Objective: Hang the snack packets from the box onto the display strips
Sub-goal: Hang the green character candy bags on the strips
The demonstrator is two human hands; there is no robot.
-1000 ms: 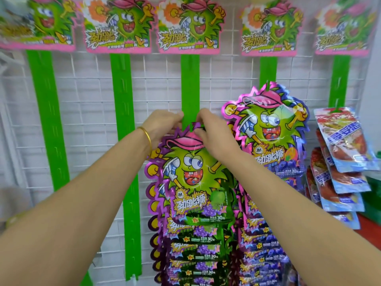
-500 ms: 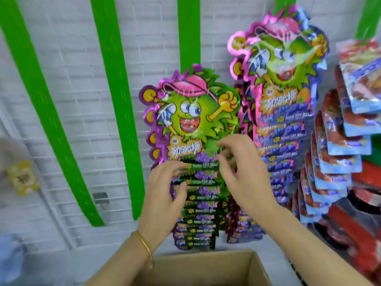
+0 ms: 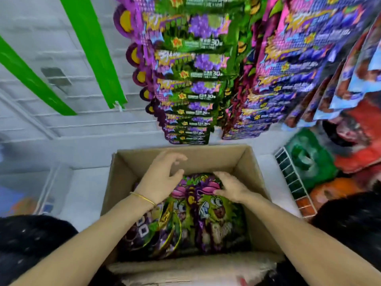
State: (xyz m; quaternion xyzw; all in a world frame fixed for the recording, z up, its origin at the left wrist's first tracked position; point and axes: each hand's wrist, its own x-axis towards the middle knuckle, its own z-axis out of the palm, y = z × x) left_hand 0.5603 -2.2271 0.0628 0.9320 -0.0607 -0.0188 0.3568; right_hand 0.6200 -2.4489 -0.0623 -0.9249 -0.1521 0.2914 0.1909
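Inside cardboard box (image 3: 247, 162): snack packets (image 3: 214, 219); left hand (image 3: 162, 178) above, right hand (image 3: 231, 187) touching.

Glossy foil snack pkts (image 3: 206, 213) in matt cardboard box (image 3: 253, 172).

Brown box (image 3: 252, 168), green-purple packets (image 3: 208, 213)

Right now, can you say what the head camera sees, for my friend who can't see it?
Two bare hands reach into a cardboard box of shiny snack packets; the right hand touches the top ones, the left hand hovers above them. Beyond the box, other packets hang in rows, beside two bare green strips.
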